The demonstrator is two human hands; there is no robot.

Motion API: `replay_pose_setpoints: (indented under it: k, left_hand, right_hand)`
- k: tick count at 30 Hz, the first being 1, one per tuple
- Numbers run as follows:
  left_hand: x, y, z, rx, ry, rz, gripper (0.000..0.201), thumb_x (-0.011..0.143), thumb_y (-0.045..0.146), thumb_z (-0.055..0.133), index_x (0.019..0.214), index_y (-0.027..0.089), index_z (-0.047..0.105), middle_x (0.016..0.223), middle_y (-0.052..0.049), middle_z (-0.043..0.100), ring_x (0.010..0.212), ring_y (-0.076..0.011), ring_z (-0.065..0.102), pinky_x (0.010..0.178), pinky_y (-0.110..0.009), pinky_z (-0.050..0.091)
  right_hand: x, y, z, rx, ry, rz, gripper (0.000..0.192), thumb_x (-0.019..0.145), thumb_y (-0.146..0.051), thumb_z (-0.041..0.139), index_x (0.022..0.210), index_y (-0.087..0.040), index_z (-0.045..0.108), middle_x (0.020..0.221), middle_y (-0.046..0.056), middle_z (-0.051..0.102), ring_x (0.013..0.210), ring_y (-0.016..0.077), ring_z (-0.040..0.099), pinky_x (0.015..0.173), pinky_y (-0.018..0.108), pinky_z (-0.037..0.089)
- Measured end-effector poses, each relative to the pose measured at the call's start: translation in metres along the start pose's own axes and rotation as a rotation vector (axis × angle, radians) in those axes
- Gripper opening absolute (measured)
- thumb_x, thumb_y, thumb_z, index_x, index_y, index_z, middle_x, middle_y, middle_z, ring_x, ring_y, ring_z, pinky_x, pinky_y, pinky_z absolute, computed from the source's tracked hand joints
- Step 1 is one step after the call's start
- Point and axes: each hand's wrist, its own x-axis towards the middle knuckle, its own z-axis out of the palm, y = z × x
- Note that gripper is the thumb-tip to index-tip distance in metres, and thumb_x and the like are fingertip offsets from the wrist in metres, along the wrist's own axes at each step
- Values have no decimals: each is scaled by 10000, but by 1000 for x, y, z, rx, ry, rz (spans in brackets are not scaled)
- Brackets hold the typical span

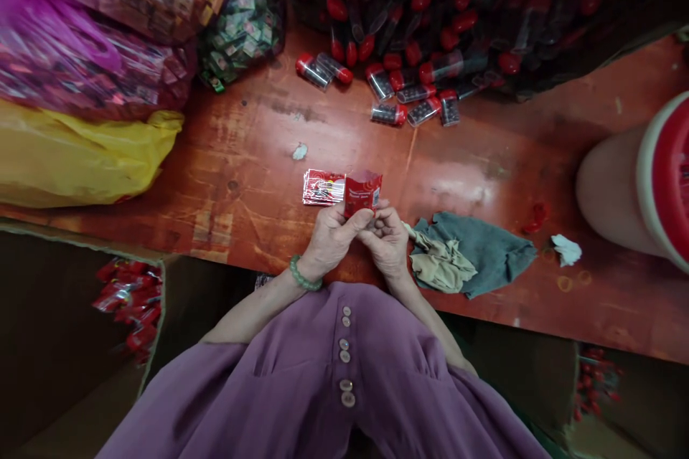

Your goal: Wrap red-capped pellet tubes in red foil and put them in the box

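A small red printed packet (362, 192) stands upright between my two hands above the table's near edge. My left hand (329, 240) pinches its lower left part between thumb and fingers. At the lower right corner, the curled fingers of my right hand (390, 240) close on the packet; the fingertips are partly hidden. Just left of it lies a stack of flat red packets (323, 188). Clear tubes with red caps and dark contents (388, 114) lie loose farther back.
A large heap of red-capped tubes (409, 7) fills the back right. Plastic bags of small packs (108, 72) and a yellow bag (80, 158) stand at left. Right of my hands are crumpled cloths (489, 251) and a red-lidded tub (608, 179). Cardboard boxes (183, 315) sit below the table edge.
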Motion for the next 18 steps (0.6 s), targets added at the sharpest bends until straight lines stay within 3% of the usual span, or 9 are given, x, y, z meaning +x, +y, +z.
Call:
replay_pose_setpoints:
  k: [3,8,18]
  left_hand:
    - [3,4,-3,3,-10,2,375,774,467,761,1006,173,764,1029,-99,772,869,-206,728,844,-330,573]
    - [7,7,-7,15,87,76,335,753,456,778,934,175,772,946,-77,781,822,-182,726,792,-286,573]
    - [13,9,-11,181,-14,66,258,787,386,750,924,169,779,931,-69,782,783,-158,713,739,-262,569]
  right_hand:
    - [1,-4,-2,-16,-31,39,288,718,-339,805,836,-231,565,662,-76,662,490,82,616,563,227,576]
    - [2,-7,-3,-51,-29,61,270,718,-339,806,868,-224,614,701,-55,702,536,111,676,556,244,609]
    - [5,3,-10,-120,-17,13,255,732,-374,788,883,-224,648,654,-56,669,472,90,616,486,222,565]
